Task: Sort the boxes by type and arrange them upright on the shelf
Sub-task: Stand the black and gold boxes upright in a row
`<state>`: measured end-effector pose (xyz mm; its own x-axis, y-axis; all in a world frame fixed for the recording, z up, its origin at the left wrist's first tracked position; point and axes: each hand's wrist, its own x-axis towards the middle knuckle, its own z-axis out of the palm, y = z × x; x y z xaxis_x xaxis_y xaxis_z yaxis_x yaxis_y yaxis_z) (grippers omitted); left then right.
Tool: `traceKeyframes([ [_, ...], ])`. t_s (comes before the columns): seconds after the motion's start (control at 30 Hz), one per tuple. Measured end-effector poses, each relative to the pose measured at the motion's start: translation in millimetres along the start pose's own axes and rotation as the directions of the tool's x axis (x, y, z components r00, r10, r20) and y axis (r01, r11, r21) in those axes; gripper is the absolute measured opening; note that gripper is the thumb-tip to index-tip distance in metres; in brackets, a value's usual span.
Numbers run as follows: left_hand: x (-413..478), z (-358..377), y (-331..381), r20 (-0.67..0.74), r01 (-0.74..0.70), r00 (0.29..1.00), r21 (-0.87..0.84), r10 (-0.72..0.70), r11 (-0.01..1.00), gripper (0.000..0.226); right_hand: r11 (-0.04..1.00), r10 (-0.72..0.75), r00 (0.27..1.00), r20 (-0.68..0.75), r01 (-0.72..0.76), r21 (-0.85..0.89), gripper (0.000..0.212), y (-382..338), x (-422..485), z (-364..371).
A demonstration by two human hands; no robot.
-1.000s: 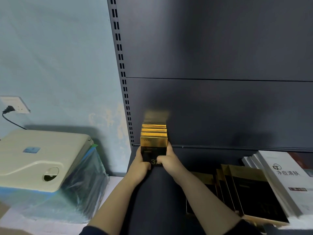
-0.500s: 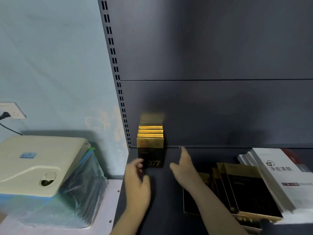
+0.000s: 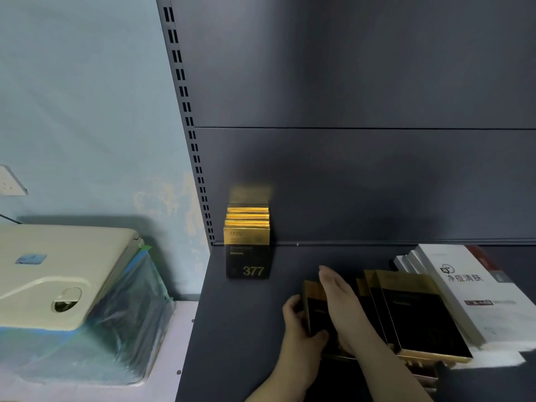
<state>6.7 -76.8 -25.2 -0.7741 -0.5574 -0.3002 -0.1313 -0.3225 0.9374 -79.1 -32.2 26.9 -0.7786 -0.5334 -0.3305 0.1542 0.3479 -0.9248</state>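
Note:
A row of black-and-gold boxes [image 3: 248,250] stands upright at the back left of the dark shelf [image 3: 232,329], the front one marked 377. More black-and-gold boxes [image 3: 417,311] lie leaning in a pile at the right. My left hand [image 3: 298,326] grips the left edge of one black-and-gold box [image 3: 314,306] at the pile's left end. My right hand [image 3: 342,306] lies flat on that box's face, fingers together. White boxes [image 3: 464,288] with printed characters lean at the far right.
A cream-coloured machine [image 3: 58,274] sits on a plastic-wrapped block [image 3: 116,329] to the left of the shelf. A slotted upright post [image 3: 188,126] marks the shelf's left side. A wall socket [image 3: 10,181] is at the far left.
Both hands let go of the upright row and moved right and nearer to the leaning pile. They now hold one box at its left end. The view shifted slightly.

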Motion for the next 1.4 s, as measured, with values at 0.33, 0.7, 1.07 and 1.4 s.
traceKeyframes([
  [0.33,26,-103,25,-0.245,-0.341,0.826,0.499,0.507,0.797,0.054,0.996,-0.089,0.996,-0.028,0.089,-0.007,0.042,2,-6,-5],
  [0.7,27,-111,39,-0.432,-0.097,0.809,0.57,0.398,0.816,0.071,0.998,-0.047,0.997,0.068,0.05,-0.039,0.049,5,-11,2],
  [1.07,8,-16,30,-0.1,-0.271,0.913,0.573,0.394,0.773,0.05,0.878,-0.259,0.966,-0.014,0.229,-0.42,0.038,-35,-8,-70],
  [1.4,5,83,6,0.086,-0.083,0.995,0.311,0.059,0.947,0.029,0.699,-0.351,0.931,-0.097,0.192,-0.688,0.032,-10,-23,-121],
])
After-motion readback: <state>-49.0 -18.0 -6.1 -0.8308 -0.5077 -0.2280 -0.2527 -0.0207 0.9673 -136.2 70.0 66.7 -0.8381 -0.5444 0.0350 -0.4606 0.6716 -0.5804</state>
